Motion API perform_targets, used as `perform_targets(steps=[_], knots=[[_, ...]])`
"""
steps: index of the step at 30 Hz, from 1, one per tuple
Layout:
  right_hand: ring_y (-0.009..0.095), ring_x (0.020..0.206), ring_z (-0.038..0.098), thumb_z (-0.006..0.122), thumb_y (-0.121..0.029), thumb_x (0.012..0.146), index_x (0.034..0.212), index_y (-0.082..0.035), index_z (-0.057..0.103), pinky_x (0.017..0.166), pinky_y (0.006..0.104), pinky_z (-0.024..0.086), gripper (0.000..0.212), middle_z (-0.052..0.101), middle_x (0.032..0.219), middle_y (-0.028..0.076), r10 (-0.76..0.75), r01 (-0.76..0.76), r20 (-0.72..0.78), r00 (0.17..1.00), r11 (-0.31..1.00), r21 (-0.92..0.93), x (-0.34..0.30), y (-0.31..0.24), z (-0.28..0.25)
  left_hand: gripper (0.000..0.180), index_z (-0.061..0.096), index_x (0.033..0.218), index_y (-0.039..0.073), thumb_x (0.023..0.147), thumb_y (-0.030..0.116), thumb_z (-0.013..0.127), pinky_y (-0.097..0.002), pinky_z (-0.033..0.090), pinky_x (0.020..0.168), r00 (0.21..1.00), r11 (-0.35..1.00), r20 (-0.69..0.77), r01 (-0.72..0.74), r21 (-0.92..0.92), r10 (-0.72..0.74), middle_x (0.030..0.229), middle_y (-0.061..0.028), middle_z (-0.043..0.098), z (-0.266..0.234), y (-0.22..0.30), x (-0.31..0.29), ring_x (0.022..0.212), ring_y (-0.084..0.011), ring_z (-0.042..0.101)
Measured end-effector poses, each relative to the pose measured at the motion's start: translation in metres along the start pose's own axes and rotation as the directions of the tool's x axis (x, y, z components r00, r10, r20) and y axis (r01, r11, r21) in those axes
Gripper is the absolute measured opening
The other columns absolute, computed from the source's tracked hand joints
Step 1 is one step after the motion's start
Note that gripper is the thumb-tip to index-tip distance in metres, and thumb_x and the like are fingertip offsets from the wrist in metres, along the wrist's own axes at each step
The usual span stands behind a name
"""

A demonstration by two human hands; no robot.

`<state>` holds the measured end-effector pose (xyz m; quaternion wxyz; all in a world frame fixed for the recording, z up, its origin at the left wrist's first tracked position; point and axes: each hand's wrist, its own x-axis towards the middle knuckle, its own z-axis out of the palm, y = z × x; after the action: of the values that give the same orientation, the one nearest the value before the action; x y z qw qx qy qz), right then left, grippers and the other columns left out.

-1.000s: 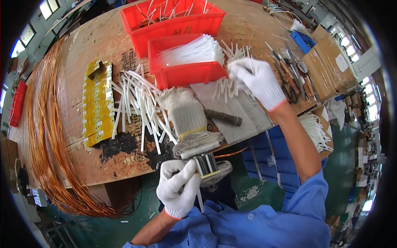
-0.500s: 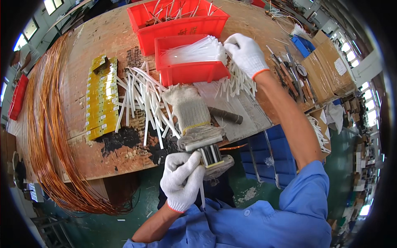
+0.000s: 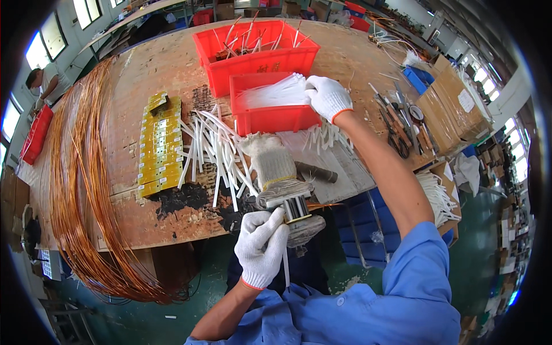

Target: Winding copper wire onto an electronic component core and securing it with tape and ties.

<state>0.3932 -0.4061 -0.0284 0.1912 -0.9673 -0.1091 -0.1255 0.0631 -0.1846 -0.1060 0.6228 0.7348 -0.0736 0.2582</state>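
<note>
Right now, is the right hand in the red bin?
Yes, the right hand rests on white strips inside the near red bin.

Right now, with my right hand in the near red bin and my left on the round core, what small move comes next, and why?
Probably pinch one white strip and lift it out. The right hand rests on the bundle in the near red bin, while the left hand steadies the metal core at the bench edge.

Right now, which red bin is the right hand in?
The right hand reaches into the nearer, smaller red bin, packed with white strips. The larger red bin behind it holds only scattered pieces and is untouched.
</note>
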Motion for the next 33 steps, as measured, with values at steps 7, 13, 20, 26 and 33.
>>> perform_targets(steps=[7, 13, 20, 26, 33], knots=[[0.023, 0.094, 0.077, 0.066, -0.014, 0.109, 0.118, -0.006, 0.078, 0.089, 0.0366, 0.061, 0.018, 0.081, 0.108, 0.011, -0.119, 0.241, -0.32, 0.94, 0.896, 0.373, -0.082, -0.045, -0.112, 0.036, 0.082, 0.128, 0.001, 0.093, -0.006, 0.08, -0.0301, 0.056, 0.086, 0.999, 1.0, -0.033, 0.013, -0.015, -0.014, 0.105, -0.0097, 0.072, 0.002, -0.004, -0.004, 0.094, -0.0193, 0.07], [0.011, 0.088, 0.072, 0.07, -0.006, 0.107, 0.135, 0.006, 0.069, 0.082, 0.0271, 0.06, 0.031, 0.072, 0.099, 0.005, -0.411, 0.267, 0.047, 0.911, 0.671, 0.692, -0.177, -0.077, -0.218, 0.035, 0.08, 0.132, 0.001, 0.097, -0.001, 0.077, -0.0313, 0.056, 0.089, 1.0, 1.0, -0.028, 0.007, -0.025, -0.008, 0.11, -0.0127, 0.073, 0.005, -0.007, -0.006, 0.098, -0.022, 0.071], [0.029, 0.082, 0.075, 0.08, 0.0, 0.089, 0.133, -0.007, 0.07, 0.077, 0.0417, 0.061, 0.045, 0.074, 0.09, 0.013, -0.534, 0.414, 0.159, 0.831, 0.783, 0.465, -0.214, -0.127, -0.136, 0.06, 0.075, 0.142, 0.0, 0.085, 0.012, 0.09, -0.0357, 0.056, 0.099, 0.999, 0.998, 0.046, -0.019, -0.066, 0.022, 0.121, -0.0139, 0.07, 0.0, -0.013, -0.009, 0.111, -0.0249, 0.069], [0.029, 0.087, 0.077, 0.079, -0.013, 0.092, 0.132, -0.011, 0.066, 0.076, 0.0408, 0.064, 0.042, 0.07, 0.091, 0.01, -0.7, 0.7, 0.071, 0.71, 0.713, 0.027, -0.223, -0.137, -0.12, 0.065, 0.076, 0.141, 0.002, 0.079, 0.004, 0.095, -0.0351, 0.054, 0.101, 1.0, 0.999, 0.017, -0.02, 0.026, 0.019, 0.125, -0.0124, 0.07, 0.006, -0.01, -0.014, 0.112, -0.0234, 0.067], [0.033, 0.088, 0.074, 0.086, -0.032, 0.091, 0.148, -0.01, 0.066, 0.078, 0.0419, 0.061, 0.064, 0.071, 0.097, 0.011, -0.701, 0.706, 0.088, 0.708, 0.696, -0.132, -0.236, -0.138, -0.113, 0.047, 0.081, 0.131, 0.004, 0.085, -0.003, 0.087, -0.0307, 0.055, 0.087, 0.987, 0.997, -0.151, -0.038, 0.063, 0.047, 0.108, -0.0071, 0.071, 0.022, -0.009, -0.013, 0.096, -0.017, 0.067]])
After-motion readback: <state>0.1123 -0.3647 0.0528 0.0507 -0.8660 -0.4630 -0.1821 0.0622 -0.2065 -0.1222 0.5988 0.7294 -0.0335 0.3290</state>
